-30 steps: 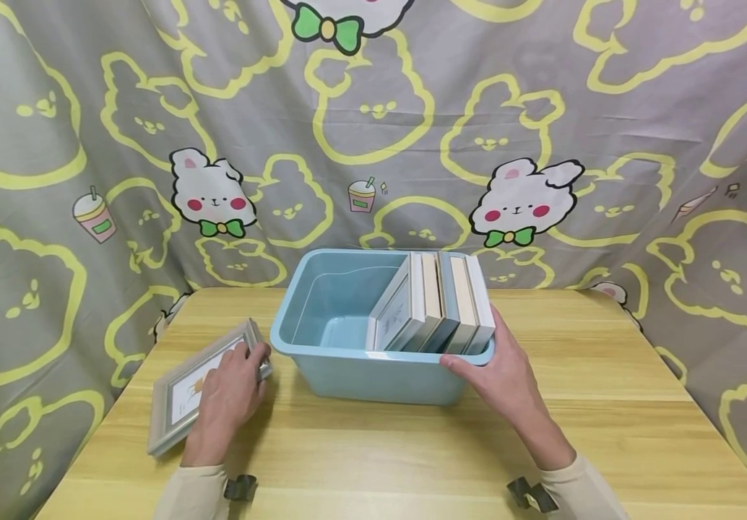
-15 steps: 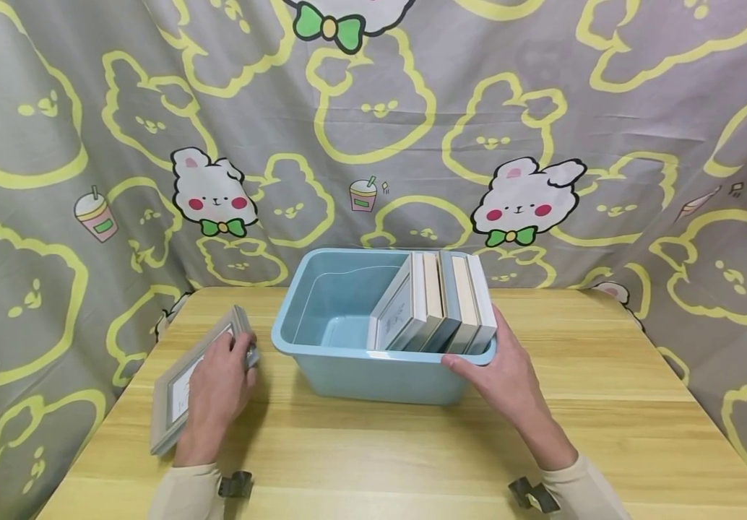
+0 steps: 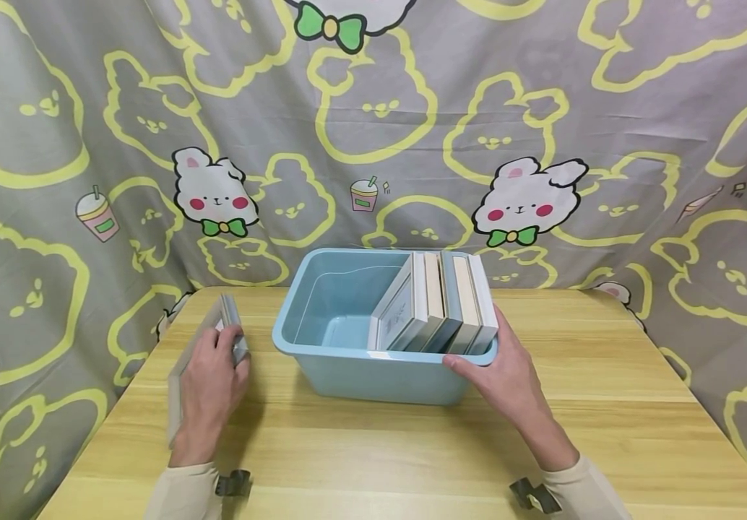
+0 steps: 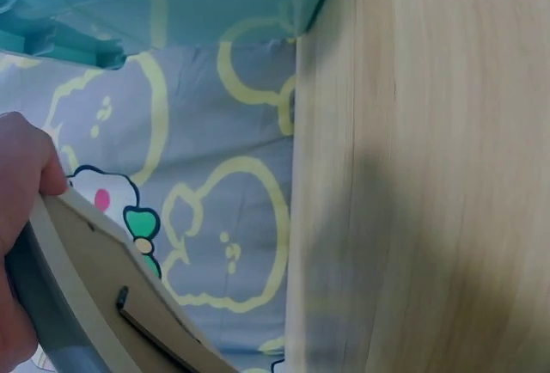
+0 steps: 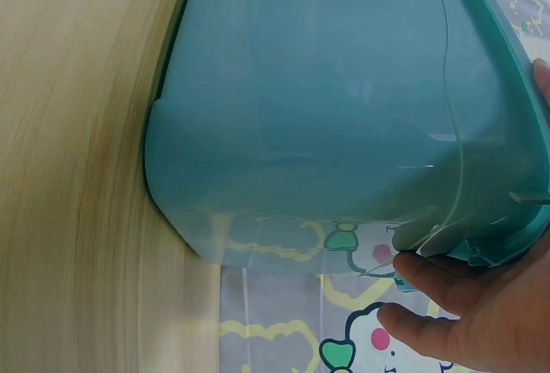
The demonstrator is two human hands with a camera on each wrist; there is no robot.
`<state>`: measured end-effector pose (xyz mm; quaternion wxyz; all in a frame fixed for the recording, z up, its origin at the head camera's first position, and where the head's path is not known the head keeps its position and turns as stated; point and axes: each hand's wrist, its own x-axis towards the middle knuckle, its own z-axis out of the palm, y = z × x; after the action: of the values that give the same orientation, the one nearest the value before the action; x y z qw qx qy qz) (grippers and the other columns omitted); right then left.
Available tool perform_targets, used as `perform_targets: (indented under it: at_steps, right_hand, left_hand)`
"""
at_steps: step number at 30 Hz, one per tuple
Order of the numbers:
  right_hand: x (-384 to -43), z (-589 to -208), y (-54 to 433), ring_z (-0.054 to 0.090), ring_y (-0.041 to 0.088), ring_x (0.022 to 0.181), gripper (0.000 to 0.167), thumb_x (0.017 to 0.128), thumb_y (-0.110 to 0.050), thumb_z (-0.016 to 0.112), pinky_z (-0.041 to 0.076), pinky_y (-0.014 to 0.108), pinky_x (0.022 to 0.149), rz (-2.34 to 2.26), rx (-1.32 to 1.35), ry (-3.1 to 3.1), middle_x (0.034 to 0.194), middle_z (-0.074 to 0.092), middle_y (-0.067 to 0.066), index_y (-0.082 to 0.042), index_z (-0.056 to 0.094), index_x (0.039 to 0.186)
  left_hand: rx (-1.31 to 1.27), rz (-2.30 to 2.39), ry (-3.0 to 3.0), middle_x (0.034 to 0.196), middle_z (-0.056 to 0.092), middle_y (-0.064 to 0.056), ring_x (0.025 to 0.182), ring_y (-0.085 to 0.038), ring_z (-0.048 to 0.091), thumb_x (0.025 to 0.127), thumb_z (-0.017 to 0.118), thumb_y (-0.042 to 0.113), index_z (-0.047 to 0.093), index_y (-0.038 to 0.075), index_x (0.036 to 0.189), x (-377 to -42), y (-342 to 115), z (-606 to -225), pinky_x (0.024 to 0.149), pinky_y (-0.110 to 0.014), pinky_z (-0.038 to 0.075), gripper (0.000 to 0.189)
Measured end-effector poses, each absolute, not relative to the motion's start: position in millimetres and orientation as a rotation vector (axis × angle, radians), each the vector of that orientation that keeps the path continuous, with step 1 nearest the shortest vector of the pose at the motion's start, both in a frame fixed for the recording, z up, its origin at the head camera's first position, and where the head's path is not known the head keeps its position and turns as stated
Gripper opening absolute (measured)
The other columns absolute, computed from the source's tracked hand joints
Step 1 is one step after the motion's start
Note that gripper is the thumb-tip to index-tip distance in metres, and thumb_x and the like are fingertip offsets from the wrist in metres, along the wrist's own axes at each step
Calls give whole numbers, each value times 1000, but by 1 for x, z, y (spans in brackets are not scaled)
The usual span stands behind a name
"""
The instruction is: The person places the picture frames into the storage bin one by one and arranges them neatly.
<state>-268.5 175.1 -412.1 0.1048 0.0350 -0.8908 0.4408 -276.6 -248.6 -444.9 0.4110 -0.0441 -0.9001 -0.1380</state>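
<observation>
My left hand [image 3: 207, 386] grips a grey picture frame [image 3: 231, 315] at the left of the table, holding it tilted up on edge. In the left wrist view, the frame's brown back [image 4: 112, 261] shows, with a dark stand on it. A light blue plastic bin [image 3: 373, 379] stands in the middle. My right hand [image 3: 510, 375] holds its front right corner, thumb at the front rim and fingers along the right side, as the right wrist view also shows. Inside, several picture frames [image 3: 399, 314] lean side by side against the right end.
The pale wooden table [image 3: 373, 462] reaches back to a grey curtain [image 3: 412, 130] printed with yellow outlines and white rabbits. The left half of the bin's floor [image 3: 344, 332] is visible.
The left hand has moved slightly left and turned the picture frame up from facing the camera to nearly edge-on. The right hand and the bin have stayed in place.
</observation>
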Motion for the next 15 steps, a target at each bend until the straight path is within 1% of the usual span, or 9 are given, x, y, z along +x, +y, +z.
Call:
perform_targets:
  at_steps: [5,11,15]
  right_hand:
    - [-268,-412,175,43,31,133,105,72,-59,77,39,63,100,1305,105,-2623,153,37,5,-41,12,152]
    - [-269,-411,175,43,32,133,105,72,-60,77,39,63,100,1300,98,-2626,154,37,5,-41,12,153]
    - [-269,-412,175,43,31,133,105,72,-60,77,39,63,100,1302,97,-2625,153,38,5,-41,12,152]
  left_hand:
    - [-63,-414,-2245,84,50,-17,72,-34,51,76,67,3,59,4,106,-276,-249,-443,58,-50,47,31]
    - [-53,-462,-2172,85,49,-21,73,-38,52,74,68,-1,57,0,105,-276,-250,-442,61,-54,49,34]
    - [-50,-527,-2106,84,50,-23,73,-38,52,73,65,-4,56,-3,106,-275,-251,-441,60,-54,47,34]
